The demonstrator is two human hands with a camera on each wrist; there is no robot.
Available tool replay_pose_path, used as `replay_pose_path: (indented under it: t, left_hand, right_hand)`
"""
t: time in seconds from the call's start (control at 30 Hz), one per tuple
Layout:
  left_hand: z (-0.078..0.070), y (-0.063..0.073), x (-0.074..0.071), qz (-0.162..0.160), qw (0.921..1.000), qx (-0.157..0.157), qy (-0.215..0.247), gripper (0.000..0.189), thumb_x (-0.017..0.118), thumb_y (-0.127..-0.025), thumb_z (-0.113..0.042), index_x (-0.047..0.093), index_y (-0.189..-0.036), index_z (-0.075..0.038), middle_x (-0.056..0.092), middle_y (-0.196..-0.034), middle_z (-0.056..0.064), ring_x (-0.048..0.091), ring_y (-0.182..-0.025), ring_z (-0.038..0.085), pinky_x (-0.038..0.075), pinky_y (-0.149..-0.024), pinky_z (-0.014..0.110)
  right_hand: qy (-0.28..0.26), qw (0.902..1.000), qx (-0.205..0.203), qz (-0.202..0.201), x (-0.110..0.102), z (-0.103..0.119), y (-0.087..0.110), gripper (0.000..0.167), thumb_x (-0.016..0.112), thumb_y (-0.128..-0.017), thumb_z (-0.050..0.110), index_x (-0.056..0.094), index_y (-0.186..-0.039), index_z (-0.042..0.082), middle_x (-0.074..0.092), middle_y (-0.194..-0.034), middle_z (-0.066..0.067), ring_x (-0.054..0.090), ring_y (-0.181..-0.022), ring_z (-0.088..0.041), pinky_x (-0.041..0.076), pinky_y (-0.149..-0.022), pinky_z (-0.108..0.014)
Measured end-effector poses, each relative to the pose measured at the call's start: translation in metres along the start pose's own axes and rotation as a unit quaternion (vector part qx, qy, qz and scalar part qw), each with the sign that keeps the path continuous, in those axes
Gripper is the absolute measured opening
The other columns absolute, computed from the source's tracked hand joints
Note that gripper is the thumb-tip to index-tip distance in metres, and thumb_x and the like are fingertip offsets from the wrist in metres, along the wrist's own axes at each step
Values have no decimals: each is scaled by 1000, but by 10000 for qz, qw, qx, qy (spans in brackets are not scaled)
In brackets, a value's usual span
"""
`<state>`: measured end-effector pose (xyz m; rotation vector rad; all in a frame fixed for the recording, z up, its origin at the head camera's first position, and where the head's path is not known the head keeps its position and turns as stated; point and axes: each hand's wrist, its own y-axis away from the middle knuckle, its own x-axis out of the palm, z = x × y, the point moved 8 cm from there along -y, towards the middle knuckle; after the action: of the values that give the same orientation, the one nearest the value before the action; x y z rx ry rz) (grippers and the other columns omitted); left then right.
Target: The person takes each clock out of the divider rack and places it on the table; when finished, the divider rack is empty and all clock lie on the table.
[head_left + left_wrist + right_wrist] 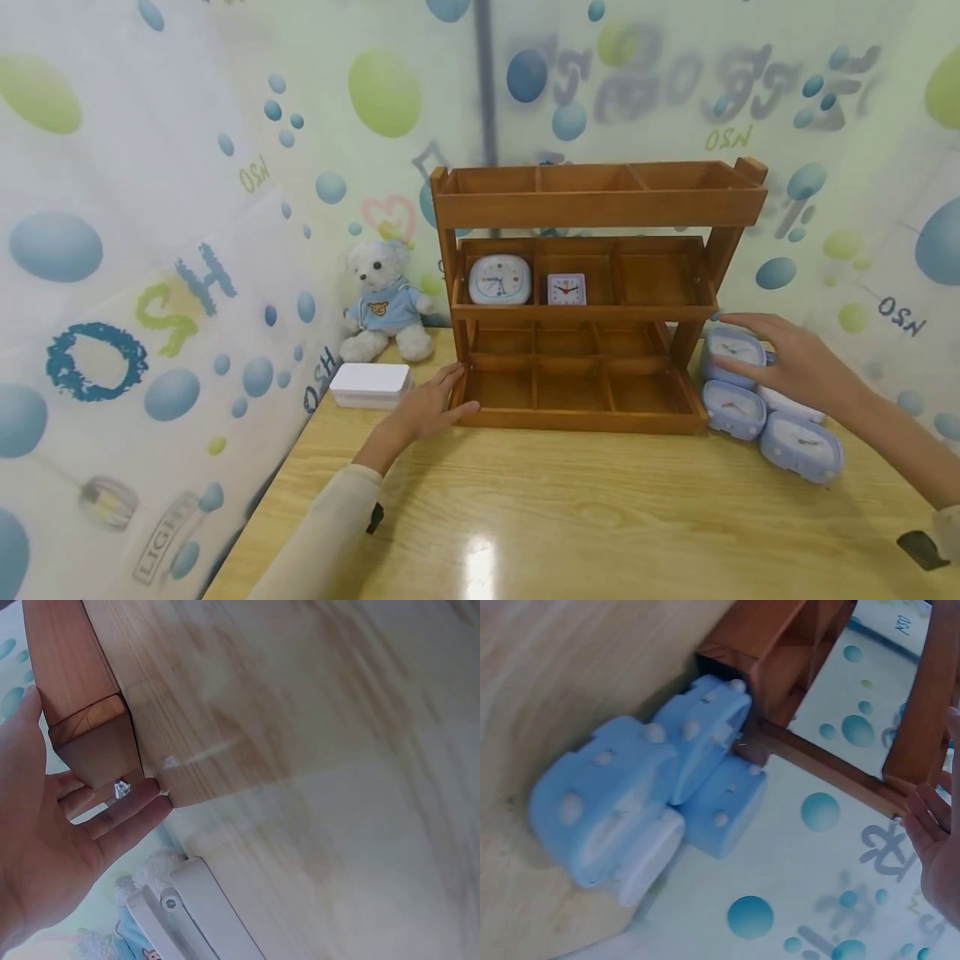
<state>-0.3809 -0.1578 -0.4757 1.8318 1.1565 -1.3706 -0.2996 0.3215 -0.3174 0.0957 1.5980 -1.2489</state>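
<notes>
L hand [423,408]: fingers fairly straight, spread, touching lower L corner of wooden tiered shelf [592,210] on table [570,500]. R hand [802,367]: fingers extended, thumb apart, nr shelf's R side; contact unclear. 3 blue alarm clocks [802,447] beside shelf's R end; lilac clock [567,288] in mid-tier ctr compartment. White box [371,386] nr L hand.

Table [570,508] with shelf [592,314], clocks [801,447], box [371,385]

My head feed shows a teddy bear [386,304] at nine o'clock, a white box [371,379] at eight, dotted wall covering [450,100] at twelve.
</notes>
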Motion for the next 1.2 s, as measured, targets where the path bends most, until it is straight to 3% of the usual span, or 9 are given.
replay_pose_path:
  t: [0.13,0.23,0.3,0.37,0.5,0.63,0.77,1.0,1.2]
  left_hand:
    - [0,2,-2,2,10000,-37,5,89,51,-102,-66,31,-164,-6,27,-170,9,67,-115,35,47,-108,51]
    - [1,4,-4,13,10000,-50,43,89,50,-101,-67,31,-164,-6,26,-170,9,67,-116,36,46,-109,52]
    - [1,4,-4,6,10000,-44,74,89,51,-101,-66,32,-163,-6,27,-170,9,67,-115,36,46,-109,53]
    - [1,3,-4,4,10000,-37,89,89,51,-101,-67,31,-163,-6,26,-170,9,69,-112,34,46,-109,52]
    - [0,1,-3,32,10000,-17,87,89,50,-102,-66,30,-164,-5,26,-170,9,69,-110,33,46,-109,52]
    - [-2,0,-4,-3,10000,39,87,88,51,-102,-65,31,-163,-4,27,-170,10,68,-114,35,46,-109,53]
    - [-2,-1,-4,-39,10000,28,12,89,49,-102,-67,31,-164,-6,26,-170,9,65,-121,36,44,-111,52]
    - [1,1,0,-41,10000,-25,30,91,48,-101,-70,31,-164,-7,26,-171,7,62,-127,36,42,-114,52]
    - [1,1,1,-17,9999,-117,-15,91,46,-100,-72,30,-164,-9,26,-171,6,59,-131,36,39,-115,54]
  right_hand:
    - [-17,9999,-104,-25,0,9,-24,75,96,-65,8,68,-135,3,70,-127,-20,67,-111,-42,25,-99,2]
    - [39,9998,-199,-74,2,17,-40,74,95,-67,8,67,-136,3,69,-128,-21,69,-108,-41,50,-95,-18]
    - [62,9996,-256,-93,6,22,-51,73,95,-68,9,68,-135,3,70,-127,-21,70,-105,-39,55,-87,-29]
    - [28,9996,-272,-70,11,27,-60,70,94,-70,9,68,-135,3,71,-126,-20,71,-101,-36,55,-80,-36]
    - [-146,9992,-357,-44,19,37,-76,66,93,-72,8,69,-134,3,72,-124,-17,71,-98,-32,52,-79,-29]
    - [-287,9987,-422,-76,26,44,-92,63,92,-74,7,69,-132,2,70,-125,-19,68,-109,-37,55,-80,-45]
    - [-452,9984,-349,-2,38,45,-114,58,90,-79,10,69,-132,0,68,-127,-21,66,-114,-40,55,-85,-54]
    - [-796,9954,-151,516,71,54,-149,55,84,-89,18,65,-136,-2,66,-134,-23,61,-123,-44,51,-98,-60]
    - [-880,9894,10,1158,100,60,-164,62,78,-96,35,60,-144,0,60,-144,-20,56,-133,-40,47,-106,-57]
